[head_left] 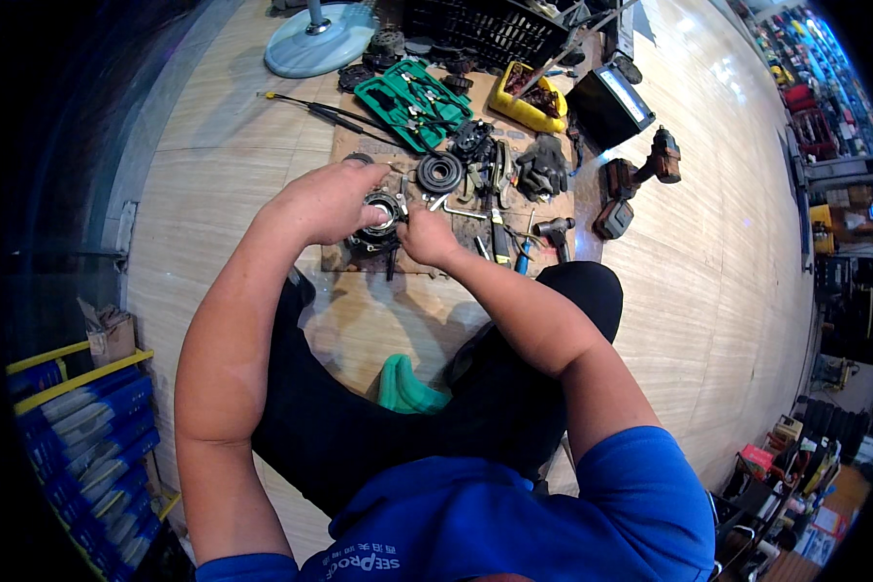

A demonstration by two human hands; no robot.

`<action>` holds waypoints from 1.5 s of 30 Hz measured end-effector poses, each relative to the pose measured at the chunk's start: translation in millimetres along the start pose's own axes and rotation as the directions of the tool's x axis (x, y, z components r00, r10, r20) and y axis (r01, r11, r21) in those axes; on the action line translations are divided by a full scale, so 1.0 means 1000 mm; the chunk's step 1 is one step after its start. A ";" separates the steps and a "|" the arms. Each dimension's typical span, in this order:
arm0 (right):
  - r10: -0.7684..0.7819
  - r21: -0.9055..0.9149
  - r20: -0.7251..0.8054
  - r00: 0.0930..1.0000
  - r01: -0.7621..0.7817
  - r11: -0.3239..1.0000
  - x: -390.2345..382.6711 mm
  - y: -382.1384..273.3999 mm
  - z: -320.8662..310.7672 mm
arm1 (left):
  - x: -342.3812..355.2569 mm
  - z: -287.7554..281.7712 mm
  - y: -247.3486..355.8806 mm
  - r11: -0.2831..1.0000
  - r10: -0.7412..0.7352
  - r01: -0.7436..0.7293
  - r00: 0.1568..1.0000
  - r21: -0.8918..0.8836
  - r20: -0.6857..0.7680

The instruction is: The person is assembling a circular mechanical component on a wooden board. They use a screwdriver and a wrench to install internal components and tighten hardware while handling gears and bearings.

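A round dark metal part with a bright ring at its middle (pixel 382 215) lies on a sheet of brown cardboard (pixel 349 257) in front of me. My left hand (pixel 325 202) reaches over its left side, thumb on the ring and fingers curved round the far edge. Against its right side is my right hand (pixel 427 235), its fingers closed; what they grip, if anything, is hidden. A small grey metal piece (pixel 404 192) shows just beyond the right hand. Farther off sits a black pulley-like wheel (pixel 439 173).
Beyond lie a green tool case (pixel 414 105), a yellow tub (pixel 529 97), a black box-shaped battery (pixel 611 107) and dark gloves (pixel 543 167). To the right are a hammer (pixel 555 231) and a cordless power tool (pixel 640 173). A round stool base (pixel 320 41) stands far left.
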State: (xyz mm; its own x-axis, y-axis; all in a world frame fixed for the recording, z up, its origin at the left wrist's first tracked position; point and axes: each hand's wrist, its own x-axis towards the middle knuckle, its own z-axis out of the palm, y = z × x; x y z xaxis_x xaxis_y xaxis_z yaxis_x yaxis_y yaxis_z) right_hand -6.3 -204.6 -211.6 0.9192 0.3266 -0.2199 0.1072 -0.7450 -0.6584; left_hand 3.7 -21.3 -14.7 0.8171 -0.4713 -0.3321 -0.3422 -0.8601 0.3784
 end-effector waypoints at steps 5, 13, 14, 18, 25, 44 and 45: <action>-0.142 -0.157 0.126 0.982 0.161 0.974 -0.007 -0.008 -0.012 | -0.001 0.001 -0.002 0.999 -0.021 0.021 1.000 -0.025 -0.002; -0.145 -0.096 0.106 0.984 0.155 0.983 -0.013 -0.009 -0.015 | -0.003 -0.004 0.003 0.999 -0.032 0.032 0.999 -0.033 0.013; -0.161 -0.079 0.096 0.982 0.168 0.983 -0.013 -0.007 -0.014 | -0.003 -0.005 0.004 0.999 -0.036 0.037 0.999 -0.034 0.021; -0.262 -0.179 0.173 0.949 0.292 0.940 -0.011 -0.001 -0.013 | -0.004 -0.005 0.004 0.999 -0.032 0.032 0.999 -0.027 0.013; -0.258 -0.047 0.087 0.962 0.263 0.964 -0.017 -0.010 -0.015 | -0.004 0.001 -0.004 1.000 0.022 -0.022 0.999 0.005 -0.031; -0.131 0.384 -0.029 0.991 0.132 0.914 -0.020 0.027 0.016 | -0.007 -0.009 0.003 0.997 -0.069 0.071 0.997 -0.035 0.029; -0.138 0.403 -0.032 0.990 0.139 0.905 -0.020 0.029 0.018 | -0.007 -0.009 0.003 0.997 -0.069 0.070 0.997 -0.033 0.030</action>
State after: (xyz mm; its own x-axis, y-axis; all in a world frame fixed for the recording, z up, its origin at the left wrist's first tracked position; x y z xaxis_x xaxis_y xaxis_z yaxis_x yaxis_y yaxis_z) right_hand -28.5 -222.4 -239.2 0.9074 0.4073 -0.1036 0.0723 -0.3941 -0.9162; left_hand 1.3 -18.6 -4.1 0.8243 -0.4164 -0.3835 -0.2685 -0.8840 0.3826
